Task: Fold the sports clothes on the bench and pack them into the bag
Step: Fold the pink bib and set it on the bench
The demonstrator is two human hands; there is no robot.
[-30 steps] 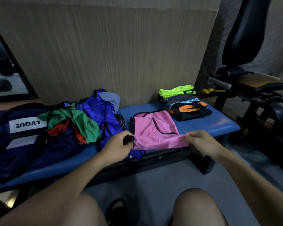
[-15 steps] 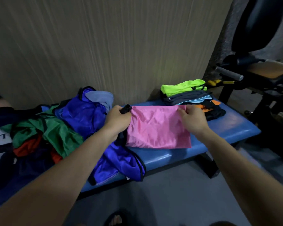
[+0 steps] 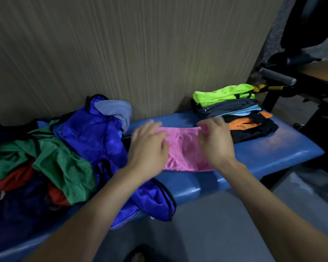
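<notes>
A pink garment (image 3: 182,148) lies folded flat on the blue bench (image 3: 284,148). My left hand (image 3: 148,146) hovers over its left edge with fingers spread, blurred by motion. Over the garment's right part is my right hand (image 3: 216,142), fingers loosely bent, holding nothing that I can see. A stack of folded clothes (image 3: 233,108), neon green on top, then grey, light blue, orange and black, sits at the bench's right end. A heap of unfolded clothes, with a blue one (image 3: 95,135) and a green one (image 3: 64,165), covers the left part.
A beige wall panel (image 3: 140,53) runs right behind the bench. A black gym machine (image 3: 311,63) with a padded roller stands at the right. Grey floor lies in front, and a foot in a sandal (image 3: 136,256) shows at the bottom edge.
Both hands folded the pink garment's near edge up to its far edge, then let go. They now hover over the folded piece. The view shifted right, hiding the dark bag at left.
</notes>
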